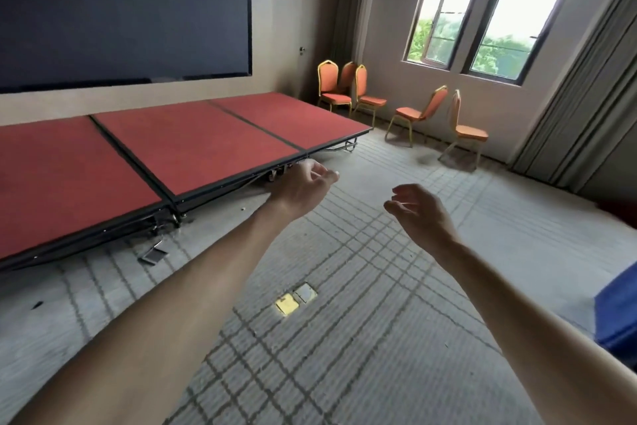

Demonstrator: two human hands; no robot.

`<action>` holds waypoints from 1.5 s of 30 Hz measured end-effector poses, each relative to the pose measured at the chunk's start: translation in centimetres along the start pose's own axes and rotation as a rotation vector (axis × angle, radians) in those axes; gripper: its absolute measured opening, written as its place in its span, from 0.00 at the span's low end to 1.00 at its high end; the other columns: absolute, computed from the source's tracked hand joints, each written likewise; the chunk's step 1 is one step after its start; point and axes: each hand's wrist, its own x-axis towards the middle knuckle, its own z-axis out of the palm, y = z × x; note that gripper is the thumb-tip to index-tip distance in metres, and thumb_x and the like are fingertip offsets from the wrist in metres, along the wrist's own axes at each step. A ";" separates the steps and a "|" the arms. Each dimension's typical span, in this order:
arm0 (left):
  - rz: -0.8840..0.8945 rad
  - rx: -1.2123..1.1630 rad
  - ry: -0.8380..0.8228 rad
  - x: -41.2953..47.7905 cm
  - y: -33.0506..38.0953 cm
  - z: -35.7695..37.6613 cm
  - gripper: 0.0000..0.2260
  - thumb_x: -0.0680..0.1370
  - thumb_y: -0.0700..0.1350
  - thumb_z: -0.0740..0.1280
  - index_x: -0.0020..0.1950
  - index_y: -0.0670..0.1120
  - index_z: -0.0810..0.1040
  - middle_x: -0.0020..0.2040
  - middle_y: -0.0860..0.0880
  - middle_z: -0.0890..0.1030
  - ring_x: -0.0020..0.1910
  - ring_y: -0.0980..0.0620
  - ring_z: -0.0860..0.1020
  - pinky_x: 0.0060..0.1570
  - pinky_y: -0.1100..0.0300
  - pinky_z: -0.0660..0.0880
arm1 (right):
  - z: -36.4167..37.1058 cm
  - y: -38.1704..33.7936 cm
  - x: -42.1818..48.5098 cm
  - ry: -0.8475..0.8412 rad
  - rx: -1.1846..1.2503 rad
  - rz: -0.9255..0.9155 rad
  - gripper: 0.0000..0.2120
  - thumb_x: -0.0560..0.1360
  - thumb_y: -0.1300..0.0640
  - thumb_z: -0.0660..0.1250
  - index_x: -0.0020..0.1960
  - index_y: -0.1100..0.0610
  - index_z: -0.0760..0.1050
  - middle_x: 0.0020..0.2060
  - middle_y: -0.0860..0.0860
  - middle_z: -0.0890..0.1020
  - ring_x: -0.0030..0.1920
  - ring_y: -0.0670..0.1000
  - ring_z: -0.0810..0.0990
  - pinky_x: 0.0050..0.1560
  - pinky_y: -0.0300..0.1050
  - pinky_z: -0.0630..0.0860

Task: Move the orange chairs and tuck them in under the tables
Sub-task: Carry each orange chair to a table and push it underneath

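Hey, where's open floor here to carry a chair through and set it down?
The widest bare patch is the carpet between the red stage and the curtain. Also free: the strip between the stage corner and the two chairs under the window. Crowded: the far corner with three chairs, and debris along the stage front.

Left hand [303, 188] and right hand [418, 212] reach forward (fingers loosely curled, empty)

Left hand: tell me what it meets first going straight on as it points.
Beyond the left hand lies only carpet, then probably the left-facing orange chair; depth is unclear.
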 end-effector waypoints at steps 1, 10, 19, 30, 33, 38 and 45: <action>0.007 -0.013 -0.001 2.4 0.0 0.7 0.16 0.75 0.59 0.65 0.54 0.50 0.78 0.50 0.53 0.80 0.52 0.51 0.78 0.56 0.53 0.75 | 0.1 0.6 2.2 0.004 0.007 0.010 0.13 0.74 0.52 0.73 0.57 0.49 0.78 0.53 0.48 0.84 0.52 0.45 0.82 0.58 0.50 0.78; 0.065 -0.012 -0.081 29.7 -1.2 8.6 0.14 0.78 0.56 0.66 0.57 0.48 0.78 0.53 0.51 0.81 0.51 0.52 0.78 0.51 0.55 0.74 | 0.7 8.6 26.7 0.096 0.086 0.062 0.14 0.76 0.54 0.72 0.61 0.54 0.77 0.54 0.50 0.83 0.54 0.47 0.81 0.58 0.45 0.76; 0.142 0.025 -0.098 58.5 1.5 13.9 0.13 0.78 0.56 0.66 0.58 0.52 0.77 0.55 0.52 0.80 0.54 0.52 0.78 0.47 0.58 0.71 | -1.4 11.2 57.0 0.070 0.212 0.016 0.16 0.76 0.54 0.73 0.62 0.54 0.76 0.55 0.52 0.83 0.53 0.46 0.81 0.48 0.37 0.76; 0.180 -0.151 -0.046 93.3 1.0 16.7 0.17 0.74 0.62 0.65 0.54 0.52 0.79 0.50 0.52 0.82 0.49 0.55 0.78 0.50 0.56 0.74 | 2.4 14.4 92.2 0.071 0.293 -0.070 0.17 0.76 0.53 0.72 0.63 0.54 0.77 0.52 0.48 0.83 0.51 0.45 0.80 0.45 0.37 0.72; 0.218 -0.223 -0.021 104.0 1.8 17.6 0.20 0.73 0.62 0.64 0.54 0.48 0.79 0.49 0.51 0.83 0.47 0.55 0.78 0.50 0.55 0.73 | 3.4 14.4 102.5 0.105 0.332 -0.106 0.15 0.77 0.55 0.71 0.62 0.57 0.76 0.51 0.50 0.83 0.51 0.48 0.81 0.39 0.32 0.75; 0.237 -0.247 -0.027 122.4 4.7 19.8 0.28 0.66 0.69 0.62 0.54 0.51 0.80 0.50 0.53 0.83 0.53 0.54 0.79 0.57 0.52 0.75 | 3.2 14.8 120.3 0.155 0.331 -0.130 0.15 0.77 0.54 0.71 0.62 0.56 0.76 0.53 0.49 0.83 0.54 0.46 0.81 0.34 0.31 0.75; 0.315 -0.186 -0.151 142.3 5.4 24.7 0.16 0.79 0.60 0.64 0.57 0.49 0.78 0.43 0.53 0.79 0.41 0.57 0.76 0.39 0.61 0.69 | 2.9 18.5 140.8 0.241 0.342 -0.139 0.16 0.76 0.51 0.72 0.62 0.54 0.77 0.52 0.51 0.84 0.55 0.49 0.82 0.55 0.44 0.77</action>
